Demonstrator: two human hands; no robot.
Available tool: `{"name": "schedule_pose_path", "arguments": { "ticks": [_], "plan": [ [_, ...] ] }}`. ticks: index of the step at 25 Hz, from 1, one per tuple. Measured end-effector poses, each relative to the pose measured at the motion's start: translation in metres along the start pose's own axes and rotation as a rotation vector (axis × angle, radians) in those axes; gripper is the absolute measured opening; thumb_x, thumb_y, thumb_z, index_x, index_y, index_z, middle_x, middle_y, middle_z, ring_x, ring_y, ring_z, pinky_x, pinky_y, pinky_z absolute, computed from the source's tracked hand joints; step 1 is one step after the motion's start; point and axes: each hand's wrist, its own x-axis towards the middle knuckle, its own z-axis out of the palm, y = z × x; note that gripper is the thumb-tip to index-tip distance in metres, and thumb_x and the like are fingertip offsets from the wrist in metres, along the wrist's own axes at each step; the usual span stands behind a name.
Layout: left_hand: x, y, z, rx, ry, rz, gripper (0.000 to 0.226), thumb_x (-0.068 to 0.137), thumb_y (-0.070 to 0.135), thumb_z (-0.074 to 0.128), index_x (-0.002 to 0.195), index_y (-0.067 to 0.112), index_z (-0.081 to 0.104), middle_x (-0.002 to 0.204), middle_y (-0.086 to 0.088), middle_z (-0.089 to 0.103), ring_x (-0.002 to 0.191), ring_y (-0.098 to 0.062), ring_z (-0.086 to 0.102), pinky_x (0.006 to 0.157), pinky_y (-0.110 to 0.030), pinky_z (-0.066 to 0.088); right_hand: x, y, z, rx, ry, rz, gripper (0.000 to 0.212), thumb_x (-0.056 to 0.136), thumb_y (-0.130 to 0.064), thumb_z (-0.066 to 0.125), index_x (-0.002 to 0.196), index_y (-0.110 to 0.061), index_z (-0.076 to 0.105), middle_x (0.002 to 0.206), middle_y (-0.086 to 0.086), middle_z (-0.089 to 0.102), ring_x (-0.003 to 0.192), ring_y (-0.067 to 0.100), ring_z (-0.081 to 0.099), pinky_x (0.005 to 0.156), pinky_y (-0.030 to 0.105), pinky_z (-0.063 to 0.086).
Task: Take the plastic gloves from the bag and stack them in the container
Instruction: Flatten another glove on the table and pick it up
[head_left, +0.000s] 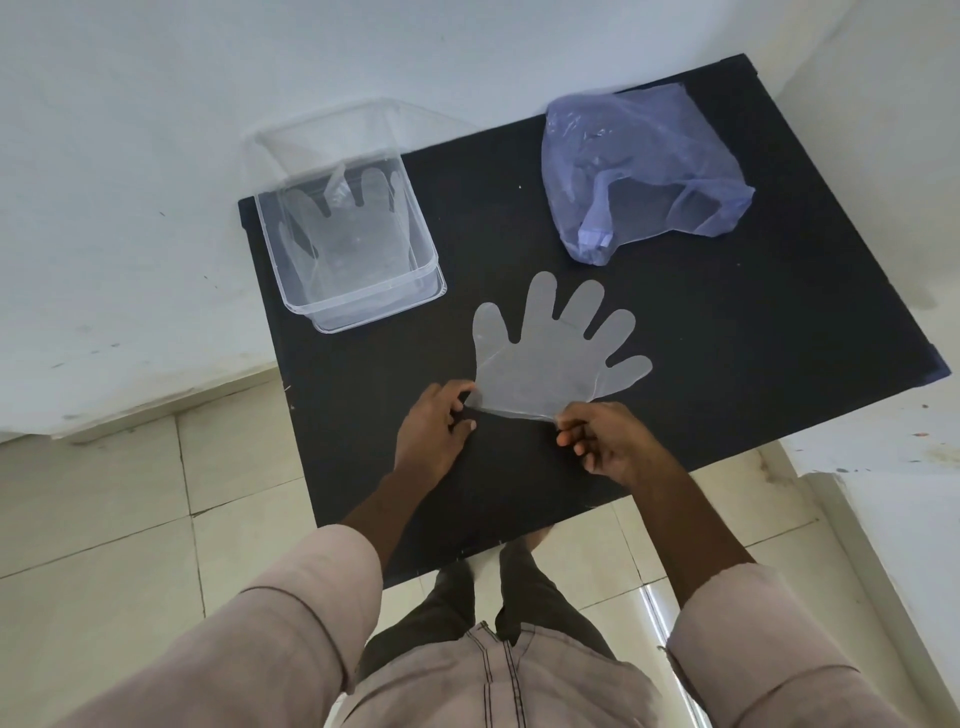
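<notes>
A clear plastic glove (550, 358) lies spread flat on the black table (727, 322), fingers pointing away from me. My left hand (434, 431) pinches the left corner of its cuff. My right hand (605, 439) pinches the right corner of the cuff. A clear plastic container (306, 291) stands at the table's far left, with gloves (348, 228) lying flat inside it. A translucent bluish plastic bag (639, 171) lies crumpled at the far right of the table.
White walls close in behind and to the right of the table. The container overhangs the table's left edge a little. Tiled floor shows below the near edge, with my feet under the table.
</notes>
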Motion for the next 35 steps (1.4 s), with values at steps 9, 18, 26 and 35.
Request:
{"name": "schedule_pose_path", "arguments": {
  "ticks": [9,18,26,35],
  "plan": [
    [0.009,0.007,0.003,-0.012,0.099,0.037,0.011,0.086,0.023,0.070,0.095,0.028,0.075,0.092,0.003,0.063,0.074,-0.011,0.057,0.069,-0.032,0.054,-0.005,-0.003,-0.012,0.007,-0.032,0.003,0.011,0.079,-0.014,0.063,0.069,-0.009,0.064,0.058,0.004,0.062,0.054,0.010,0.045,0.052,0.025,0.035],
    [0.026,0.027,-0.006,-0.031,0.086,0.085,0.005,0.085,0.023,0.069,0.082,0.024,0.073,0.092,0.003,0.063,0.077,-0.009,0.058,0.074,-0.032,0.054,0.003,0.035,-0.036,-0.276,0.444,-0.701,0.023,0.085,-0.014,0.066,0.106,-0.014,0.055,0.098,0.005,0.060,0.078,0.015,0.058,0.074,0.030,0.053],
    [0.034,0.045,-0.006,-0.063,0.097,0.082,0.004,0.083,0.020,0.071,0.082,0.017,0.075,0.090,0.000,0.066,0.073,-0.007,0.056,0.071,-0.021,0.047,0.014,0.042,-0.014,-0.670,0.586,-0.855,0.049,0.078,-0.029,0.077,0.124,-0.022,0.060,0.129,0.005,0.055,0.110,0.021,0.058,0.089,0.033,0.052],
    [0.030,0.055,-0.022,-0.201,0.228,0.215,0.004,0.080,0.014,0.075,0.083,0.015,0.074,0.101,0.004,0.072,0.097,-0.009,0.066,0.096,-0.036,0.050,0.000,0.020,-0.021,-0.250,0.656,-1.078,0.009,0.085,-0.010,0.070,0.091,-0.005,0.073,0.102,0.012,0.073,0.090,0.010,0.062,0.085,0.020,0.052]
  ]
}}
